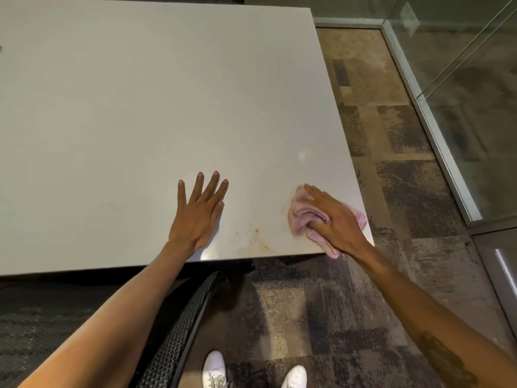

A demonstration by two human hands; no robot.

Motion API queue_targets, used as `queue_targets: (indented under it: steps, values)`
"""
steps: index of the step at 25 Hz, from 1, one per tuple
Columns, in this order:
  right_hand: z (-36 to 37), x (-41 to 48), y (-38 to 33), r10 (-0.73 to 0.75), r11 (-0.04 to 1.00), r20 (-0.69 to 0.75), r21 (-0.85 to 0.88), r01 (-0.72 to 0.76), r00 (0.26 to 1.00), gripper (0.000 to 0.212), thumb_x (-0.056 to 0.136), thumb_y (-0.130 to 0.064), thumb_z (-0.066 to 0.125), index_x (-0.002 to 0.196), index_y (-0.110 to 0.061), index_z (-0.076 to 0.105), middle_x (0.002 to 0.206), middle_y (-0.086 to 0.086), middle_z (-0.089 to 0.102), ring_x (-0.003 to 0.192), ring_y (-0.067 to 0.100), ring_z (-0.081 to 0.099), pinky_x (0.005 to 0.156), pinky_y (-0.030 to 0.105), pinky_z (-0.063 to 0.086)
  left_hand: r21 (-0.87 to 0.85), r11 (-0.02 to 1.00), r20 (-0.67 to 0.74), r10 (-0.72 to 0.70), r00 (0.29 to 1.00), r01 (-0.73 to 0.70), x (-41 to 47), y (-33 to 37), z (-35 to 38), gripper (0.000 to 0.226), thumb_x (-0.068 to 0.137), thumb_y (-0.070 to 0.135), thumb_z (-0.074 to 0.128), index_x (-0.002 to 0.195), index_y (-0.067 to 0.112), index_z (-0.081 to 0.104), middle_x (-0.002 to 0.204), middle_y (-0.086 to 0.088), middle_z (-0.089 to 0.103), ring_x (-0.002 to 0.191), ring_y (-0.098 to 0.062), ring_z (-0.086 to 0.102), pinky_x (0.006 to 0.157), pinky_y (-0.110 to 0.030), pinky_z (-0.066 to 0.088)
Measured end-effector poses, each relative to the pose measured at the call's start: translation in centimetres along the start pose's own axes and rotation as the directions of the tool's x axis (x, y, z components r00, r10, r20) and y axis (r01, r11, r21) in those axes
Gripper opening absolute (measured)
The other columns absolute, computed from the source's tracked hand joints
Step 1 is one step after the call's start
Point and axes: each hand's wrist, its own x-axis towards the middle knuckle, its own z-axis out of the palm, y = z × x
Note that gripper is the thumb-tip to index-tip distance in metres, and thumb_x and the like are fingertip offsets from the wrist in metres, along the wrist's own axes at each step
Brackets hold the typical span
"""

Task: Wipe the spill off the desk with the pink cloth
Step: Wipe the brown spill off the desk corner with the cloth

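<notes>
A white desk (pixel 140 107) fills the upper left of the head view. Near its front right corner a brownish spill (pixel 256 242) spreads in streaks and small drops. The crumpled pink cloth (pixel 300 217) lies on the desk just right of the spill, close to the corner. My right hand (pixel 335 219) presses down on the cloth and grips its folds; part of the cloth hangs past the front edge. My left hand (pixel 198 211) rests flat on the desk with fingers spread, left of the spill, holding nothing.
A black mesh chair part (pixel 190 317) stands below the desk's front edge. My white shoes (pixel 215 371) are on patterned carpet. A glass partition with a metal frame (pixel 436 130) runs along the right side.
</notes>
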Motion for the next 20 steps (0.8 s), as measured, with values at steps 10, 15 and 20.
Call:
queue_targets:
  steps: [10, 15, 20]
  values:
    - [9.8, 4.2, -9.9, -0.099, 0.995, 0.247, 0.015, 0.098, 0.964, 0.055, 0.093, -0.039, 0.057, 0.146, -0.025, 0.056, 0.155, -0.004, 0.051, 0.144, 0.015, 0.042, 0.121, 0.027, 0.030, -0.036, 0.998, -0.001, 0.044, 0.999, -0.044, -0.2, 0.0, -0.3, 0.056, 0.110, 0.036, 0.011, 0.165, 0.027, 0.007, 0.173, 0.003, 0.001, 0.160, -0.029, -0.004, 0.124, -0.063, -0.004]
    - [10.1, 1.7, -10.2, -0.358, 0.920, 0.397, -0.002, 0.391, 0.845, 0.045, 0.095, -0.033, 0.064, 0.140, -0.025, 0.063, 0.155, 0.004, 0.050, 0.142, 0.024, 0.046, 0.119, 0.042, 0.035, -0.110, 0.992, -0.019, 0.061, 0.998, -0.063, -0.2, -0.4, -0.3, 0.054, 0.111, 0.033, 0.014, 0.164, 0.026, 0.011, 0.173, 0.004, 0.005, 0.160, -0.027, -0.003, 0.124, -0.063, -0.006]
    - [10.0, 0.4, -10.4, -0.408, 0.798, 0.492, -0.216, 0.562, 0.769, 0.073, 0.088, -0.067, 0.058, 0.151, -0.032, 0.048, 0.167, 0.007, 0.030, 0.153, 0.027, 0.028, 0.125, 0.044, 0.016, -0.084, 0.993, -0.021, 0.078, 0.997, -0.080, -0.1, -0.7, -0.1, 0.057, 0.108, 0.036, 0.012, 0.164, 0.025, 0.011, 0.173, 0.003, 0.005, 0.160, -0.027, -0.002, 0.124, -0.064, -0.005]
